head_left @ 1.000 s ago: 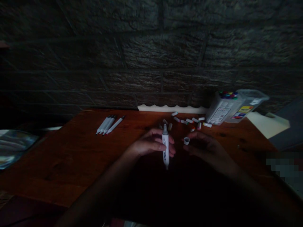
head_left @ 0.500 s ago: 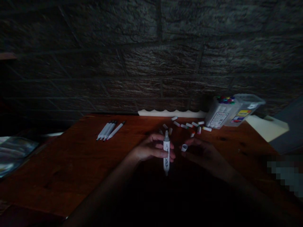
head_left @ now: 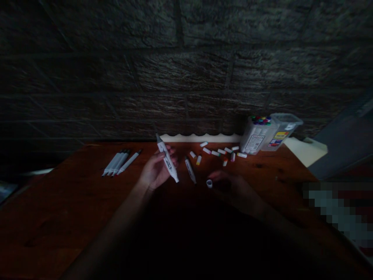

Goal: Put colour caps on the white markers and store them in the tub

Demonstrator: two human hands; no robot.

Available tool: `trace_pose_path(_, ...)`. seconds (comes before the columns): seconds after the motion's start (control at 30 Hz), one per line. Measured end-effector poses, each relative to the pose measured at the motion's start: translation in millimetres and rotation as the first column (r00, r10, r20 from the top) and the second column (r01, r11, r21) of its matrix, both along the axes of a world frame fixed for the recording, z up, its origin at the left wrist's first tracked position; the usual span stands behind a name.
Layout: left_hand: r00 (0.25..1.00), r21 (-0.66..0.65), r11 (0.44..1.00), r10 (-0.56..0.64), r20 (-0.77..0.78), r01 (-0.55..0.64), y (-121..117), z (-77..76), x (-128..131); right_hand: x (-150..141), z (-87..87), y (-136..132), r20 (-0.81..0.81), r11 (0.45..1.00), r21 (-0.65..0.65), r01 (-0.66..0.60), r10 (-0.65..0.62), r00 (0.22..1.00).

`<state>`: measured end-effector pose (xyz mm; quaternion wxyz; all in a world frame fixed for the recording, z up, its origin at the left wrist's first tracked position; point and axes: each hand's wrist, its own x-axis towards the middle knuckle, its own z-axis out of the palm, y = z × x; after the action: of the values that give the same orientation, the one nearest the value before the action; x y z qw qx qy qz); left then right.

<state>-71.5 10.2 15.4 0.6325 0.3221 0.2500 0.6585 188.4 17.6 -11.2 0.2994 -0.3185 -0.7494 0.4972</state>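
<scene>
My left hand (head_left: 157,169) is closed on a white marker (head_left: 167,158), held tilted with its grey uncapped end up and to the left. A white marker cap (head_left: 209,183) is pinched in my right hand (head_left: 233,186), its hollow end showing. Between the hands another white marker (head_left: 190,170) lies on the wooden table. Several loose white caps (head_left: 215,153) with coloured ends are scattered just beyond. Off to the left, several white markers (head_left: 116,163) lie side by side with dark tips at their far ends.
At the back right stand a clear case full of markers (head_left: 255,136) and a clear plastic bin (head_left: 282,132). A white scalloped strip (head_left: 201,138) runs along the brick wall (head_left: 163,85). Pale paper (head_left: 303,155) lies at the right edge of the table (head_left: 58,210).
My left hand has moved left and turned the marker from near upright to a leftward tilt. The marker on the table between my hands now shows. My right hand still holds the cap.
</scene>
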Motion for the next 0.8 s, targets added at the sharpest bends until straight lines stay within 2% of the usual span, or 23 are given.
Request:
trace_pose_path(0.23, 0.996, -0.088, 0.995, 0.048, 0.073, -0.042, 5, -3.1, 5, 1, -4.7, 0, 0.104, 0.993, 0.108, -0.045, 0.033, 0.994)
trace_pose_path(0.43, 0.993, -0.058, 0.994, 0.101, 0.059, -0.098, 9, -0.1, 10, 6, 1.7, 4, 0.373, 0.961, 0.275, -0.013, -0.095, 0.923)
trace_pose_path(0.8, 0.992, -0.048, 0.993, 0.115, 0.059, -0.112, 4, -1.1, 11, 4, -0.7, 4, 0.4, 0.949, 0.31, -0.047, -0.086, 0.913)
